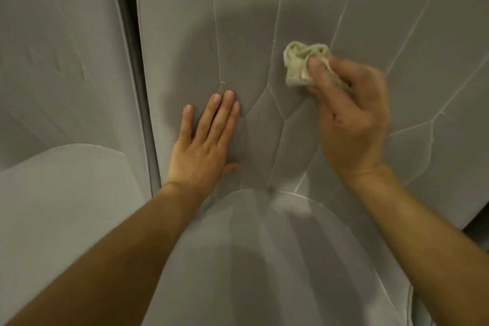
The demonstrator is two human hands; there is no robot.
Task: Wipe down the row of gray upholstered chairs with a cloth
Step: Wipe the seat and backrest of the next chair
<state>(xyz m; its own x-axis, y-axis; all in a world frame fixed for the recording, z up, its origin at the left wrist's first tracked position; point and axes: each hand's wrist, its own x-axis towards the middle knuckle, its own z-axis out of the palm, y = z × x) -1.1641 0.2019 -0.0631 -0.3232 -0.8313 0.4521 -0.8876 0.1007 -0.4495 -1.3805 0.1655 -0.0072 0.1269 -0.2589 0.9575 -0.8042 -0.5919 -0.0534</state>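
Note:
A gray upholstered chair fills the view, its stitched backrest (344, 8) rising ahead and its seat cushion (264, 259) below. My right hand (352, 119) grips a bunched pale cream cloth (301, 63) and holds it against the backrest, right of centre. My left hand (206, 143) lies flat with straight fingers on the lower backrest, left of the cloth. The right hand is slightly blurred.
A second gray chair stands at the left, its backrest (60, 47) and seat (66, 206) separated from the middle chair by a dark narrow gap (137, 74). Another dark gap (476, 225) shows at the right edge.

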